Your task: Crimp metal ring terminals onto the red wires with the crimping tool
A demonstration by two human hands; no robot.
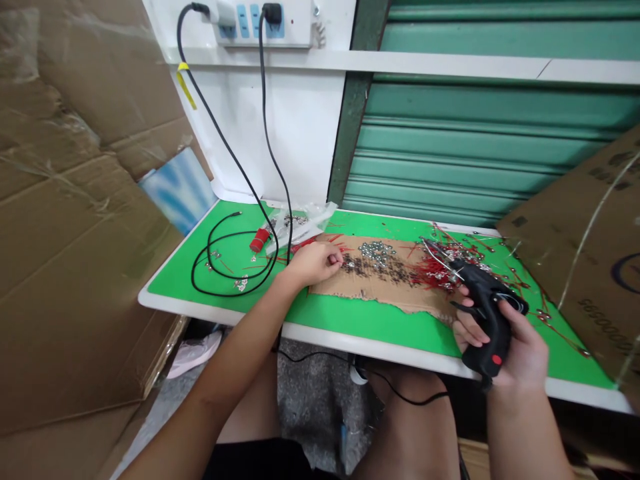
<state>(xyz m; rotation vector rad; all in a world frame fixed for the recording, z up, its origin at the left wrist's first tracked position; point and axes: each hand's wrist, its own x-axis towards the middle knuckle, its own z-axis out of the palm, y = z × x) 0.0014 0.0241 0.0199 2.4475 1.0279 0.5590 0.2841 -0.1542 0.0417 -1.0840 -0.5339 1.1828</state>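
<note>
My right hand (500,347) is wrapped round the grip of a black hot glue gun (485,307), whose nozzle points toward the far left over the table. My left hand (317,261) is closed in a pinch at the left part of a brown cardboard sheet (340,285); whatever may be in its fingertips is too small to tell. Small silvery metal pieces (376,253) lie in a cluster on the cardboard, right of my left hand. Dark marks spot the sheet's middle. Beyond the glue gun's nozzle spreads a heap of red strings with metal pieces (440,263).
A red thread spool (259,240) and a clear plastic bag (310,223) sit at the back left of the green tabletop (300,313). A black cable (195,280) loops at left. Cardboard boxes (65,267) flank the table; a power strip (295,23) hangs above.
</note>
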